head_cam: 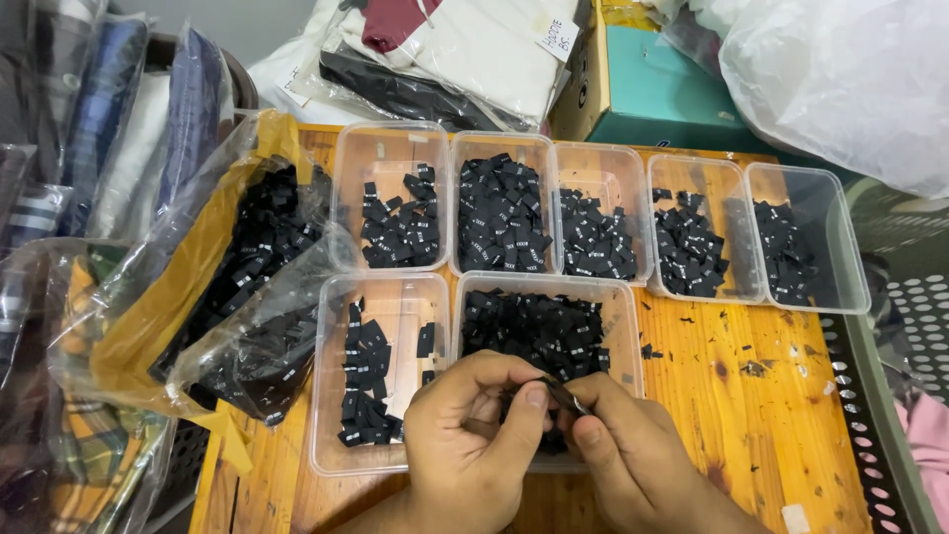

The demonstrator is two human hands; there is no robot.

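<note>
So the person is sorting little black woven labels, and judging by how things lie it's somewhere in the middle. Both hands meet at the near edge of the wooden table (751, 396), right over the near rim of the clear tub (542, 331) that sits second from the left in the front row. The left hand (473, 435) and right hand (633, 460) are both pinched on one small black label (560, 393), thumbs and fingertips closed around it, so neither hand is loose. The label looks like a thin, flat, dark strip, folded maybe, too small to say more. Done so far, as far as it shows: five tubs along the far edge already hold heaps of black labels, the second one (501, 213) pretty full, the far-right one (806, 237) only part filled. The front-left tub (376, 371) has a modest stack along its left side with lots of bare bottom showing. Left to go, it seems like plenty: a clear plastic bag (252, 287) with yellow tape, lying at the table's left edge, is packed with the same labels, and the tub under the hands is heaped too. A few stray black bits lie scattered on the bare wood toward the right edge.
</note>
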